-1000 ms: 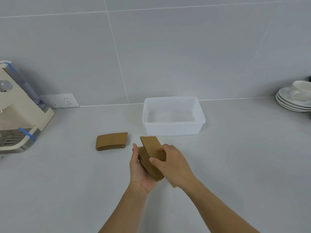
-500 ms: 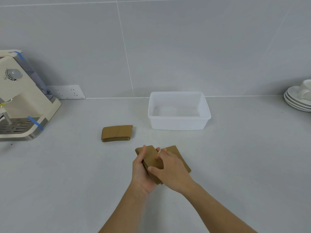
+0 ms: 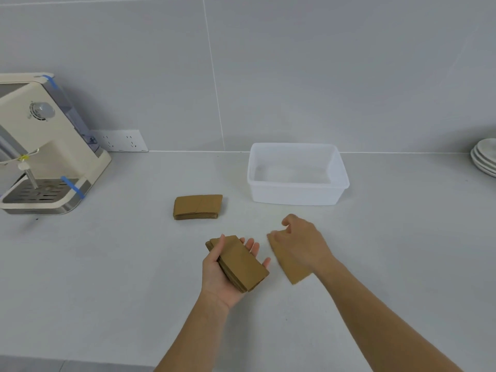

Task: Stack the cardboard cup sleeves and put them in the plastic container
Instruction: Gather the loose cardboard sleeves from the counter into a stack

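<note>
My left hand (image 3: 222,275) is palm-up above the counter and holds a stack of brown cardboard cup sleeves (image 3: 239,261). To its right, my right hand (image 3: 303,242) lies palm-down over the far end of a single sleeve (image 3: 294,272) that rests flat on the counter; its fingers are loosely curled and the sleeve is not lifted. A second stack of sleeves (image 3: 198,207) lies on the counter further back and to the left. The clear plastic container (image 3: 298,194) stands behind my right hand with nothing in it.
A cream coffee machine (image 3: 40,146) stands at the far left, a wall socket (image 3: 120,140) beside it. Stacked white saucers (image 3: 485,159) sit at the right edge. The tiled wall runs just behind the container.
My right hand left the stack in my left hand and moved right onto the single sleeve on the counter. The left hand opened flat under its stack.
</note>
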